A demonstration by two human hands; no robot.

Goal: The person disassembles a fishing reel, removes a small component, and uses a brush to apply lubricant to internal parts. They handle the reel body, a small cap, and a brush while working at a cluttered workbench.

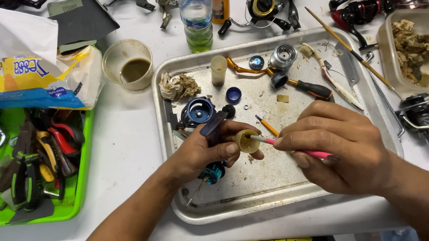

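My left hand grips a blue fishing-reel part and pinches a small round cream-coloured piece between thumb and fingers. My right hand holds a thin pink-handled tool like a pen, its tip touching that cream piece. Both hands hover over a dirty metal tray. A blue reel body lies on the tray just above my left hand.
On the tray lie a screwdriver, a toothbrush, a silver spool and a rag. A green tray of pliers sits left, a tissue pack and cup behind it. Bottles, reels and a plastic tub surround.
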